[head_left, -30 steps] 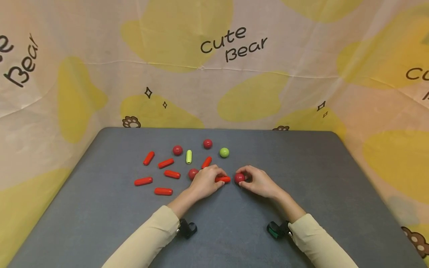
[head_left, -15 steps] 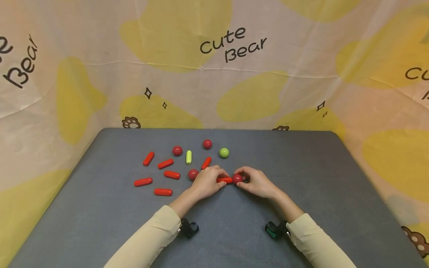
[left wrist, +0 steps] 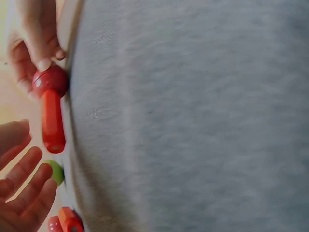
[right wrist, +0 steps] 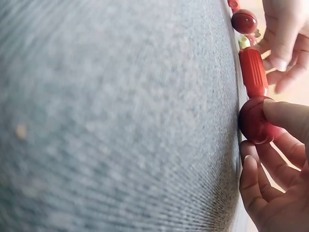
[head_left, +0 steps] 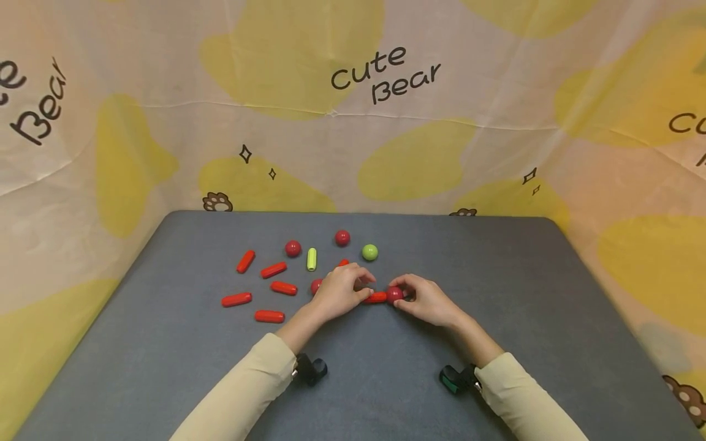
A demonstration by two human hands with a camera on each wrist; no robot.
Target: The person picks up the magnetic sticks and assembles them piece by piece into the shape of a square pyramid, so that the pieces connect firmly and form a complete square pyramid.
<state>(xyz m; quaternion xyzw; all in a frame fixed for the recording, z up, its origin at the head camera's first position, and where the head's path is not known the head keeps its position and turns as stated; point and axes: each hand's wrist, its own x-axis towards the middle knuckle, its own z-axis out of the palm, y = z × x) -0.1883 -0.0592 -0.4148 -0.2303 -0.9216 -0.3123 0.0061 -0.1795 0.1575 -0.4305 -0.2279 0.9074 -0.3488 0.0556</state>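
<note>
Between thumb and fingers my right hand pinches a dark red ball low over the table. A bright red ridged rod meets the ball's left side end-on; in the left wrist view the rod lines up straight with the ball, its free end showing a small hole. My left hand is spread beside that free end, fingers loosely extended and apart from the rod in the left wrist view. Behind the left hand, another red ball and a red rod are partly hidden.
Several red rods lie scattered to the left on the grey table. Farther back are red balls, a lime-green rod and a green ball. A printed cloth stands behind the table.
The red rod and the ball, apart a second ago, have come together end to end. My left hand has since let go of the rod, its fingers lifting and opening.
</note>
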